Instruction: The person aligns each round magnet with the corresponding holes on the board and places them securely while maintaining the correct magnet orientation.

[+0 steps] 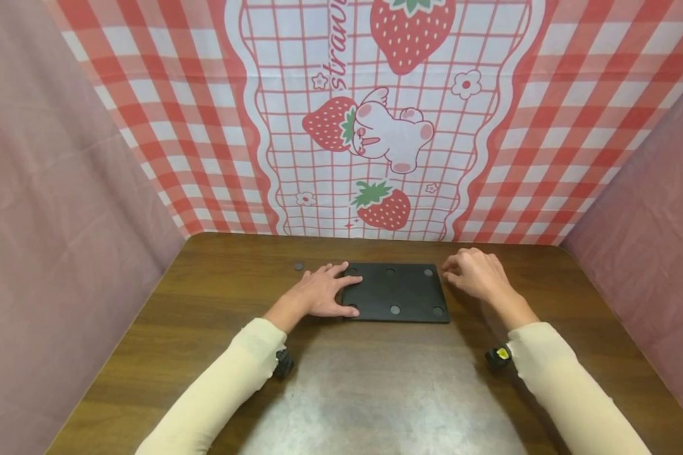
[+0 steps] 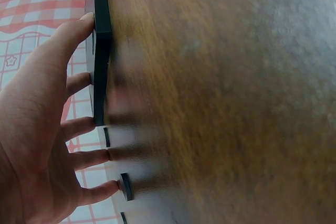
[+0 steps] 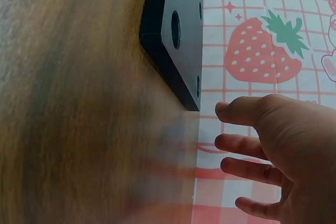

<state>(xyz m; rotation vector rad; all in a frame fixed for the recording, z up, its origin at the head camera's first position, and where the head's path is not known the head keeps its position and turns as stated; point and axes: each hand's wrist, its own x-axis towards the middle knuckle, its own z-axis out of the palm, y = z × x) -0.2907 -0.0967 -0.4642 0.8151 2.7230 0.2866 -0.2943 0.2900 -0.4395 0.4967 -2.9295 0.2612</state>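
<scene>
A flat black rectangular board (image 1: 397, 291) with several round recesses along its long edges lies on the table. My left hand (image 1: 324, 292) is spread at its left end, thumb and index finger reaching onto the board. In the left wrist view, its other fingers extend past the board's end beside small black discs; the little fingertip is right at one disc (image 2: 126, 187). My right hand (image 1: 477, 275) hovers just off the board's right end, fingers loosely bent. The right wrist view shows nothing between those fingers (image 3: 241, 169).
A small dark disc (image 1: 298, 266) lies on the wooden table (image 1: 347, 392) left of my left hand. A strawberry-print cloth (image 1: 370, 158) hangs behind the table's back edge, with pink curtains (image 1: 62, 189) on both sides.
</scene>
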